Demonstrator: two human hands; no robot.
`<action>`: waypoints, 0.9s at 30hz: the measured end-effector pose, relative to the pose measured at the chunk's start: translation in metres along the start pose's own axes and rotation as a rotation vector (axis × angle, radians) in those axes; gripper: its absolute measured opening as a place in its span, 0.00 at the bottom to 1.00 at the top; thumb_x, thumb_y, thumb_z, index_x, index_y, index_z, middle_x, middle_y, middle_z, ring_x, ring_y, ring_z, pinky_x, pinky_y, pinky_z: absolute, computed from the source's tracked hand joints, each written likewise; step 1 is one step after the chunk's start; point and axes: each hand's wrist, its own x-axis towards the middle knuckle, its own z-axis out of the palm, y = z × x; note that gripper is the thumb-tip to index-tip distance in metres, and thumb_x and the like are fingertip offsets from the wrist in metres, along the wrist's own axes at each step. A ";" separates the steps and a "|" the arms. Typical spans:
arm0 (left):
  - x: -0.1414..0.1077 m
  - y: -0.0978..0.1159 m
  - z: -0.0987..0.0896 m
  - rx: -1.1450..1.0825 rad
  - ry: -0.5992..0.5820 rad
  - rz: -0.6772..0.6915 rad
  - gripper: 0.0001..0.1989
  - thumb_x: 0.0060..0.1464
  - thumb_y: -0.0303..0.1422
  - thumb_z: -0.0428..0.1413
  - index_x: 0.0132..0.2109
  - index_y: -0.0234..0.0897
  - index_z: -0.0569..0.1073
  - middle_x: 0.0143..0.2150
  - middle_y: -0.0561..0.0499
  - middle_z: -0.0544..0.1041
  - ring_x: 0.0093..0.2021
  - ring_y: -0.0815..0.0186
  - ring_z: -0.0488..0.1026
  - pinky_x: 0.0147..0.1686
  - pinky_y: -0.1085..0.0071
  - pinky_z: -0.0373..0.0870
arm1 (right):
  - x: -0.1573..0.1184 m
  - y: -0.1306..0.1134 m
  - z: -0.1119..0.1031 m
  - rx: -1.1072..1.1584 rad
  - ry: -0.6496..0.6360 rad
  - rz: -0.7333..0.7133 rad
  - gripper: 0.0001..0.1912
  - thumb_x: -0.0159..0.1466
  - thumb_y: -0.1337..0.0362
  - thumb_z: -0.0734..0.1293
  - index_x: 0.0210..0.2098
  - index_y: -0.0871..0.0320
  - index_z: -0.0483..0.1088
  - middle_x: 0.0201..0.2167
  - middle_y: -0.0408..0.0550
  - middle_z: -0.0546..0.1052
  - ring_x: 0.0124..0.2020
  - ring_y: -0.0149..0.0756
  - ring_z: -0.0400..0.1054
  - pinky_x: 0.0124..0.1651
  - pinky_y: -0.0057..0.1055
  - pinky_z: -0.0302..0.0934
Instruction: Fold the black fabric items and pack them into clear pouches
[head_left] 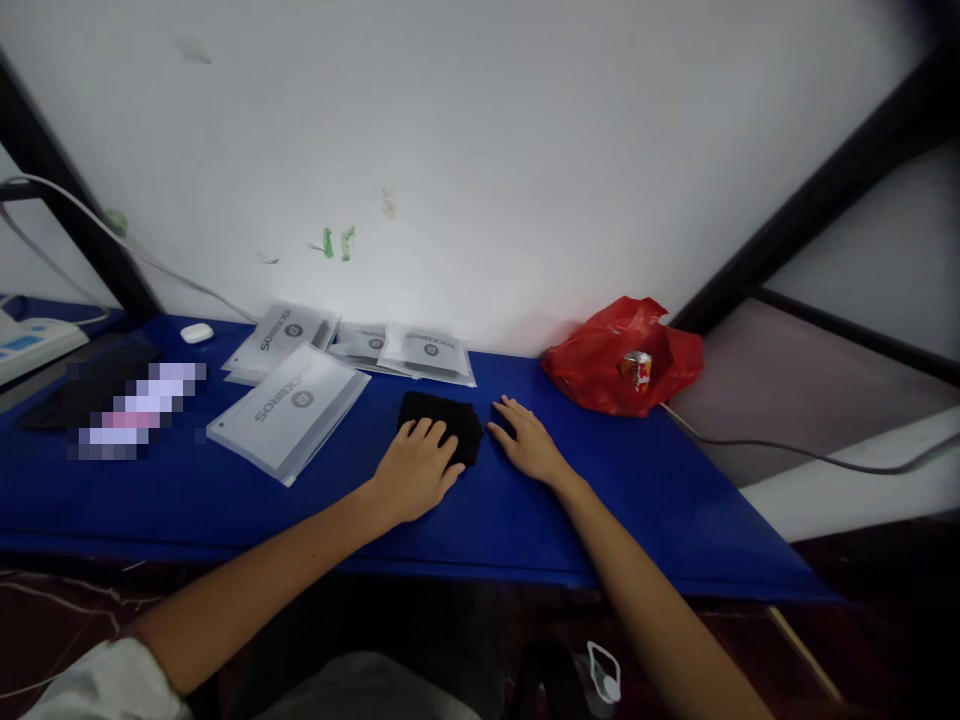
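A folded black cloth (442, 415) lies on the blue tabletop in front of me. My left hand (420, 470) rests on its near left part, fingers spread out over the fabric. Just right of the cloth, my right hand (529, 443) lies on the table with its fingers stretched forward, apart from the cloth and holding nothing. To the left is a frosted zip bag (289, 410) printed ROCKBROS, lying flat. What the cloth is exactly cannot be made out.
More frosted zip bags (431, 352) lie along the wall. A red plastic bag (600, 365) sits at the back right, with a cable beside it. At the left are a white earphone case (196, 333), a power strip (41, 345) and a blurred-out item.
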 end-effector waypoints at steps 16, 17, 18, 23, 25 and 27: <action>0.006 0.001 -0.011 0.047 -0.127 -0.174 0.15 0.62 0.32 0.45 0.42 0.31 0.75 0.41 0.41 0.76 0.44 0.54 0.70 0.43 0.58 0.65 | -0.001 0.005 0.001 0.022 0.010 -0.033 0.27 0.65 0.52 0.58 0.59 0.59 0.62 0.63 0.58 0.60 0.65 0.47 0.51 0.64 0.50 0.46; 0.007 0.003 -0.012 0.013 -0.133 -0.178 0.16 0.62 0.34 0.45 0.42 0.31 0.75 0.41 0.42 0.76 0.44 0.55 0.70 0.42 0.59 0.66 | -0.001 0.006 0.001 0.029 0.015 -0.039 0.26 0.64 0.52 0.59 0.58 0.58 0.63 0.63 0.58 0.60 0.65 0.47 0.51 0.64 0.50 0.47; 0.007 0.005 -0.013 -0.028 -0.140 -0.181 0.16 0.62 0.35 0.46 0.41 0.31 0.76 0.41 0.42 0.76 0.44 0.56 0.70 0.42 0.60 0.67 | 0.000 0.007 0.002 0.036 0.020 -0.045 0.26 0.64 0.52 0.59 0.58 0.58 0.63 0.62 0.57 0.60 0.64 0.47 0.51 0.64 0.50 0.47; 0.007 0.017 -0.011 -0.141 -0.169 -0.195 0.13 0.61 0.30 0.47 0.42 0.32 0.75 0.41 0.44 0.76 0.42 0.59 0.71 0.41 0.66 0.68 | -0.001 0.007 0.000 0.076 0.064 -0.071 0.24 0.64 0.53 0.60 0.55 0.59 0.67 0.60 0.59 0.64 0.62 0.47 0.56 0.63 0.49 0.51; 0.008 0.021 -0.008 -0.118 -0.155 -0.210 0.11 0.58 0.27 0.47 0.41 0.31 0.74 0.41 0.43 0.75 0.42 0.58 0.71 0.40 0.65 0.68 | -0.002 0.003 -0.003 0.098 0.105 -0.086 0.22 0.64 0.54 0.60 0.51 0.60 0.69 0.57 0.59 0.67 0.60 0.46 0.60 0.61 0.47 0.54; 0.009 0.022 -0.010 -0.153 -0.111 -0.239 0.09 0.57 0.27 0.48 0.39 0.31 0.72 0.40 0.42 0.75 0.41 0.58 0.72 0.38 0.65 0.69 | -0.003 0.001 -0.006 0.120 0.153 -0.097 0.19 0.64 0.56 0.60 0.48 0.60 0.71 0.55 0.59 0.70 0.57 0.45 0.63 0.60 0.46 0.56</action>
